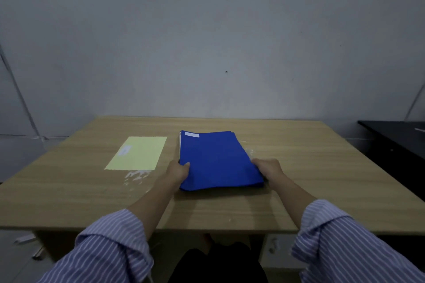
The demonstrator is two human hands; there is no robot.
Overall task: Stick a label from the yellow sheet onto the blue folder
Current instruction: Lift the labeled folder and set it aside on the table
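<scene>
A blue folder (216, 158) lies flat in the middle of the wooden table (299, 167), with a white label (191, 134) stuck near its far left corner. My left hand (178, 171) grips the folder's near left edge, thumb on top. My right hand (268, 167) holds the near right edge. To the left lies the yellow sheet (140, 155), flat on the table, with one white label (124, 150) on its left part. Neither hand touches the sheet.
Whitish scuff marks (136, 176) mark the table just in front of the yellow sheet. A black cabinet (397, 142) stands at the right, beside the table. A grey wall rises directly behind the table's far edge.
</scene>
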